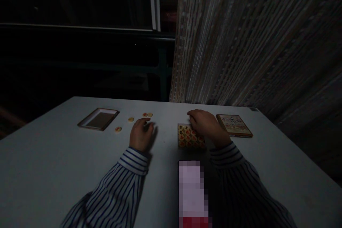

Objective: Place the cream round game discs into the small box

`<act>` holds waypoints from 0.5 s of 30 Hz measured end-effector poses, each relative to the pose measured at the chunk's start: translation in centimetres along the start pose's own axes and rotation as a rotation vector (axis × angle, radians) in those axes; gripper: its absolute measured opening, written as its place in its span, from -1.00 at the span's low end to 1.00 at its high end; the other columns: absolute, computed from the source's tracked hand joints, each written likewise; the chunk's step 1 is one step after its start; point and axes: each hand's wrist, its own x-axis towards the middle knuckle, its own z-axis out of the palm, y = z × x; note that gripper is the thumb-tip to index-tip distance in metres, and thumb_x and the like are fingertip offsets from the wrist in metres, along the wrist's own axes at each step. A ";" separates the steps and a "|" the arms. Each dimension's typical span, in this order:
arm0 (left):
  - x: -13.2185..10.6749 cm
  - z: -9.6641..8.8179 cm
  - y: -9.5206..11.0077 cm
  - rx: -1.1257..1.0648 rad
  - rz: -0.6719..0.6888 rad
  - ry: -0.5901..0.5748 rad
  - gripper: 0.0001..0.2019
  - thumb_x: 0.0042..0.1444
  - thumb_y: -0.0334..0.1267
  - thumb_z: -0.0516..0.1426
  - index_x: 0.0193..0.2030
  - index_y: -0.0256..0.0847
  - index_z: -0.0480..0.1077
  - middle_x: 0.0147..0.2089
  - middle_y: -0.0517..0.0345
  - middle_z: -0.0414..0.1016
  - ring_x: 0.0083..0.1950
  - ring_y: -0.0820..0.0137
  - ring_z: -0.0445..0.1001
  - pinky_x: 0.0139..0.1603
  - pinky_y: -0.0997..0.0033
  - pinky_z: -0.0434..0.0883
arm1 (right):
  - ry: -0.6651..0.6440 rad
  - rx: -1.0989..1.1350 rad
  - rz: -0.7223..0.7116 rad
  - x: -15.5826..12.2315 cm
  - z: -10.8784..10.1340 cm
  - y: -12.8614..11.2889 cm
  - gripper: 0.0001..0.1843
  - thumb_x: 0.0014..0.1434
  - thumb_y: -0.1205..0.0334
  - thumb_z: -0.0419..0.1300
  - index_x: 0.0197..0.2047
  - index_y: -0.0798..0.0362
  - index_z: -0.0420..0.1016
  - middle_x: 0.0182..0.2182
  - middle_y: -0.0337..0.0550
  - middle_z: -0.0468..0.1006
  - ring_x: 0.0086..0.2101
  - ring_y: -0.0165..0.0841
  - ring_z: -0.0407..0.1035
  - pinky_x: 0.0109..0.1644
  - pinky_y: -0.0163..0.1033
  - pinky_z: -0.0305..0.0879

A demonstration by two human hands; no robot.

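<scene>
Round wooden Chinese chess pieces with red and dark characters lie in rows in a small box near the middle of the table. Over the far right corner of this box is my right hand; its fingers stretch to the left and their undersides are hidden. My left hand hovers just in front of two loose chess pieces, thumb and fingers apart, with nothing visible between them. Farther left lie a blank-faced piece and a red-marked piece.
A shallow open tray stands at the far left of the white table. To the right lies a flat printed box lid. A pixelated upright object is near me. Behind the table hang string curtains beside a dark window.
</scene>
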 end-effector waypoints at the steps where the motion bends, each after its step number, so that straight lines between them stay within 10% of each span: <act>1: -0.1 0.1 -0.4 0.020 0.002 0.010 -0.71 0.05 -0.18 0.05 -0.12 -0.25 0.36 -0.11 -0.01 0.44 -0.10 0.30 0.40 -0.06 0.30 0.36 | -0.008 -0.002 -0.002 0.0 0.0 -0.2 -0.62 0.21 0.28 -0.13 0.02 0.11 0.34 -0.07 0.00 0.44 -0.05 -0.27 0.28 0.00 -0.23 0.10; 15: 0.0 1.1 -2.0 0.137 -0.018 -0.096 -0.63 0.04 -0.21 0.03 -0.01 -0.30 0.32 -0.04 -0.04 0.44 -0.01 0.23 0.36 0.03 0.27 0.27 | -0.046 0.041 -0.095 2.0 0.2 -4.5 -0.62 0.22 0.26 -0.13 0.02 0.09 0.36 -0.08 -0.04 0.46 -0.05 -0.29 0.29 0.01 -0.27 0.09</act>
